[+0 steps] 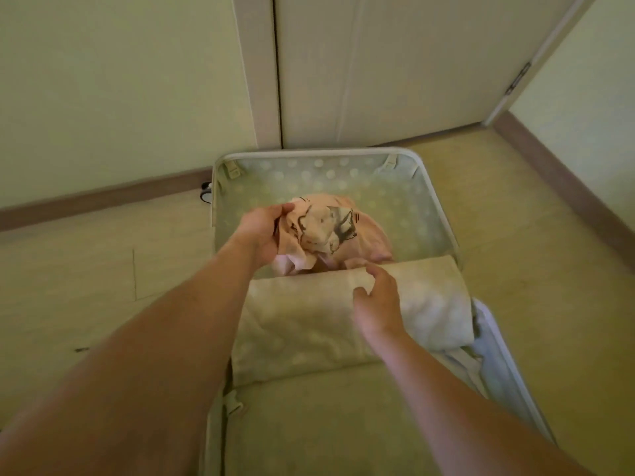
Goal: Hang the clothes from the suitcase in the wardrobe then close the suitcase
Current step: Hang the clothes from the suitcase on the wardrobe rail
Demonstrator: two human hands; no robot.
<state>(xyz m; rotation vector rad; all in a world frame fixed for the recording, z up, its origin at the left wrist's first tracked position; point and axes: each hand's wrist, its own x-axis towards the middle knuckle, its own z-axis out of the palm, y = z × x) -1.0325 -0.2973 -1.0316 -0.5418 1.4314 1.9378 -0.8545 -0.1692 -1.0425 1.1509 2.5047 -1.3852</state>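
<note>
The left hand [259, 231] has its fingers [285, 209] curled round a bunched pink garment [330, 231] in the far half of the open suitcase [409, 197]. The right hand [379, 300] rests loosely spread on the folded-back polka-dot divider [309, 324] across the suitcase's middle, gripping nothing. The suitcase lies on the floor [103, 269] before closed wardrobe doors [395, 63].

one suitcase [220, 187], two garments [350, 231], two hands [261, 231]

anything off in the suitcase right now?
Nothing damaged. The pink garment is bunched, not folded, in the far half of the suitcase, gripped by the left hand. The divider flap lies rumpled under the right hand.
</note>
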